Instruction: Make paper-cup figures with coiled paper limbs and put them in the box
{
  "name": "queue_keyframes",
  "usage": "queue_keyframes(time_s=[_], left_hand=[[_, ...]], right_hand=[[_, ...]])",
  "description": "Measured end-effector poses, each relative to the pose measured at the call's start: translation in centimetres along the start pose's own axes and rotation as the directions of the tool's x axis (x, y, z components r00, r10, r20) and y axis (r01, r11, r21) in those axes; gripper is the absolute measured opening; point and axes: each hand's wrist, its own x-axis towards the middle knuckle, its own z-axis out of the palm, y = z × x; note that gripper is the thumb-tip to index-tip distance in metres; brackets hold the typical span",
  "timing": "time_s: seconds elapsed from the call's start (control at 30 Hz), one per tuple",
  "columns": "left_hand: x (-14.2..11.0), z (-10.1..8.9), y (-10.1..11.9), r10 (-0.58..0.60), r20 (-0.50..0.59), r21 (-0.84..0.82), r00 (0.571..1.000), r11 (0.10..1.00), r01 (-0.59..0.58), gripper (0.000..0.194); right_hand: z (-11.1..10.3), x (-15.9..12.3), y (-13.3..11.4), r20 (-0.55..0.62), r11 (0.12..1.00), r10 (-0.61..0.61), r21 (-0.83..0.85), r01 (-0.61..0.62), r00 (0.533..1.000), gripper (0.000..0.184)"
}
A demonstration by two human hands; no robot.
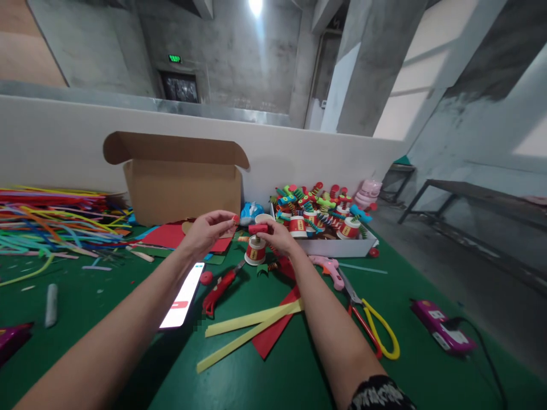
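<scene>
Between thumb and fingertips, my left hand (212,229) pinches a small red round piece (235,218). My right hand (278,238) is closed on a short red roll (258,229), a little to the right of that piece. Just below the roll stands a red-and-white paper cup (255,252), upside down, with springy coiled strips at its sides. The roll hides part of the cup's top, so I cannot tell whether they touch. A red utility knife (220,290) lies in front of the cup, beside another red round piece (206,278).
A white box (337,247) of finished cup figures stands behind my right hand. Nearby lie a pink glue gun (328,270), scissors (379,330), yellow strips (241,323) and a lit phone (183,302). Colored strips (64,219) and an open cardboard box (183,191) are at left.
</scene>
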Motion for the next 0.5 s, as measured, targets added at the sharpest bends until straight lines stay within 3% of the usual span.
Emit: queue_keyframes(time_s=[0.1, 0.23, 0.37, 0.5], left_hand=[[1.6, 0.2, 0.4, 0.054, 0.114, 0.257, 0.992, 0.963, -0.082, 0.032], [3.6, 0.5, 0.3, 0.076, 0.306, 0.517, 0.949, 0.824, -0.233, 0.030], [5.0, 0.9, 0.5, 0.110, 0.463, 0.647, 0.880, 0.636, -0.420, 0.024], [5.5, 1.9, 1.1, 0.079, 0.531, 0.738, 0.844, 0.447, -0.506, 0.020]], right_hand=[[0.5, -0.9, -0.2, 0.023, 0.989, 0.065, 0.133, -0.067, 0.998, 0.033], [1.1, -1.6, -0.4, 0.059, 0.933, 0.102, 0.340, -0.116, 0.993, 0.040], [1.4, -1.8, -0.3, 0.021, 0.900, 0.154, 0.410, -0.149, 0.988, 0.035], [1.5, -1.6, 0.2, -0.014, 0.878, 0.189, 0.450, -0.162, 0.982, 0.036]])
